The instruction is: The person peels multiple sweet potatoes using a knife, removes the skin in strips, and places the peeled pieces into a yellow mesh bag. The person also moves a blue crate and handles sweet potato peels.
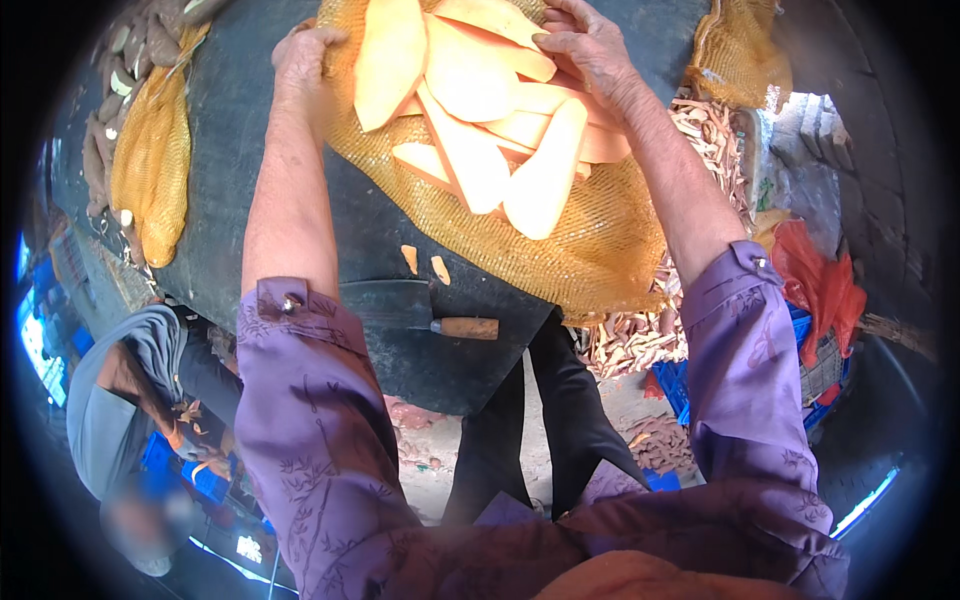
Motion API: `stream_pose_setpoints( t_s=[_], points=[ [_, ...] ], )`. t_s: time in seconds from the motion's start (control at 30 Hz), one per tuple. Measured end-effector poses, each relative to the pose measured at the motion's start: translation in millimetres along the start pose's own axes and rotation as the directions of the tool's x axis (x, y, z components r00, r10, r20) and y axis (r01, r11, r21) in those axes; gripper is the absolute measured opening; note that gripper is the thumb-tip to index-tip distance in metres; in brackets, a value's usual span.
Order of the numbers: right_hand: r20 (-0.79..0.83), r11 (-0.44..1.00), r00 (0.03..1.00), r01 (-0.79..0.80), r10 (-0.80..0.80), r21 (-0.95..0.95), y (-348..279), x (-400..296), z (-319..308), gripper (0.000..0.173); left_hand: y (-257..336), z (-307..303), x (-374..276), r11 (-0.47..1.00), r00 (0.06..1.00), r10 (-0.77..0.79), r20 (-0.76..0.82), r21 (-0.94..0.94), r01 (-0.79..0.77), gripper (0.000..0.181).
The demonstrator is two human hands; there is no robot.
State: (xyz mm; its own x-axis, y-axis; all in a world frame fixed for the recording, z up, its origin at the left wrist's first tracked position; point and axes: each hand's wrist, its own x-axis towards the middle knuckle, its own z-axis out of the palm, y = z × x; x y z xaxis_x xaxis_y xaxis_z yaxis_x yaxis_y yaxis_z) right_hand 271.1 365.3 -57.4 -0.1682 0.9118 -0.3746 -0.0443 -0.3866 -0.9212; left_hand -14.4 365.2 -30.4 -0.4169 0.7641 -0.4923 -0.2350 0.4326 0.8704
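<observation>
Peeled pieces of orange-fleshed sweet potato (469,75) lie in a pile on a yellow mesh bag (600,240), which is spread over the dark tabletop (247,157). At the bag's left edge, my left hand (306,58) has its fingers curled, with the thumb against the mesh. My right hand (592,56) is at the upper right of the pile. Its thumb and fingers point left over the pieces, and what they grasp is not clear. Nearer my body, a broad-bladed knife with a wooden handle (469,328) lies on the table, below two small orange scraps (439,270).
Unpeeled sweet potatoes (139,45) and another yellow mesh bag (154,165) lie along the left. Peelings (637,337) are heaped right of the table, near a blue crate (675,386) and red mesh bag (814,277). A person (127,405) bends at lower left.
</observation>
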Motion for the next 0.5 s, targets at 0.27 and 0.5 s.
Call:
stream_pose_setpoints(
  t_s=[0.27, 0.5],
  points=[
    [-0.049, 0.966, 0.967, -0.244, 0.249, 0.082, -16, 8, 9, 0.086, 5, 14, 6, 0.899, 0.97, 0.176, 0.166, 0.375, -0.227, 0.033],
    [0.099, 0.965, 0.986, 0.154, -0.135, -0.214, -33, 20, 10, 0.076, -47, 28, -93, 0.311, 0.66, 0.569, 0.491, 0.614, -0.725, 0.021]
  ],
)
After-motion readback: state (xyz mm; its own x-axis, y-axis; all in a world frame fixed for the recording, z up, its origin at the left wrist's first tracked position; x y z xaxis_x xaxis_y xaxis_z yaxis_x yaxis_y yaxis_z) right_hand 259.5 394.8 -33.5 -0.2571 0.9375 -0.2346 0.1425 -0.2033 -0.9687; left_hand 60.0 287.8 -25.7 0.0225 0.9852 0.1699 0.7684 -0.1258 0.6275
